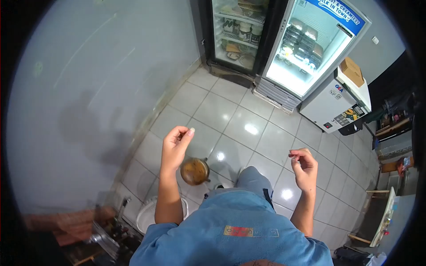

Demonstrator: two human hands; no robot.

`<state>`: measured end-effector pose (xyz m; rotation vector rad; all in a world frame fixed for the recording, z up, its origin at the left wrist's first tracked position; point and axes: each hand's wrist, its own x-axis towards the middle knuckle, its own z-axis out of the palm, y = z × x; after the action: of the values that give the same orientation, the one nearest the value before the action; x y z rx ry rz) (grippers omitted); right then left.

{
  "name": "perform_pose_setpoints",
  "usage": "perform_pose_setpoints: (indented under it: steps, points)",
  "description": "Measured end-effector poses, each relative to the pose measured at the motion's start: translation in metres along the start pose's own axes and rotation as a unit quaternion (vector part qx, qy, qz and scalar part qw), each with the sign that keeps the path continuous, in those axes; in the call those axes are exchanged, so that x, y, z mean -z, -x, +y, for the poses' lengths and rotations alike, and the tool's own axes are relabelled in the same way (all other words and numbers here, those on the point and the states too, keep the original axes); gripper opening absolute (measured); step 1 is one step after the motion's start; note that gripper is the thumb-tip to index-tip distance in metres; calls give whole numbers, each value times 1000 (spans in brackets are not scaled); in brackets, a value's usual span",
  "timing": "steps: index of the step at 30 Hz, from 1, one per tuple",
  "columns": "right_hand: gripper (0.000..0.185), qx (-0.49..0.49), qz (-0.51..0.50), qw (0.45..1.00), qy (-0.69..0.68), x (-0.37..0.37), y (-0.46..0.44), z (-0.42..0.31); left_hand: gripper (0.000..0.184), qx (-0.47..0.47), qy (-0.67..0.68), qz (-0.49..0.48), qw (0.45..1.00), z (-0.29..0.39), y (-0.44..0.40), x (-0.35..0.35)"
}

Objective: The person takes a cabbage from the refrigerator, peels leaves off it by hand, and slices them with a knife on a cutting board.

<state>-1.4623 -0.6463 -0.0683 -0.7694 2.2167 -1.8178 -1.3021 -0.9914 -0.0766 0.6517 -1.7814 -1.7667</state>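
My left hand (175, 148) is raised in front of me, its fingers curled in and the thumb pressed toward the index finger. Nothing shows between them. On the other side, my right hand (305, 169) is also up, closed in a similar pinch. A dark reddish patch shows at its fingertips, too small to make out; no held object is visible. Below and beside my left hand, a round brownish pot (195, 171) with side handles stands on the tiled floor (239, 122). Neither hand touches it.
Two glass-door fridges, one dark-framed (206, 33) and one brightly lit (284, 84), stand ahead. To their right is a white chest freezer (328, 104) with a cardboard box (352, 72) on top. A grey wall (102, 66) runs along the left. A white basin (146, 215) sits by my left elbow.
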Motion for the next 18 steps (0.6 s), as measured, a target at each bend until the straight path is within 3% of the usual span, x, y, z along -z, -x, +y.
perform_pose_setpoints:
  steps: [3,8,11,16,18]
  points:
    - [22,-18,70,997,-29,-17,-69,44,14,16,-17,-28,999,-17,-81,-19]
    - [26,-43,63,996,-47,-33,-217,123,14,24,-10,-29,999,-49,-235,-58]
    - [22,-44,55,997,25,-32,-335,159,15,7,-6,-24,1000,-59,-338,-77]
    - [15,-46,41,995,74,-41,-511,138,15,-1,-9,17,1000,-17,-478,-97]
    - [15,20,31,998,56,-53,-566,118,15,-3,-6,23,1000,-6,-526,-98]
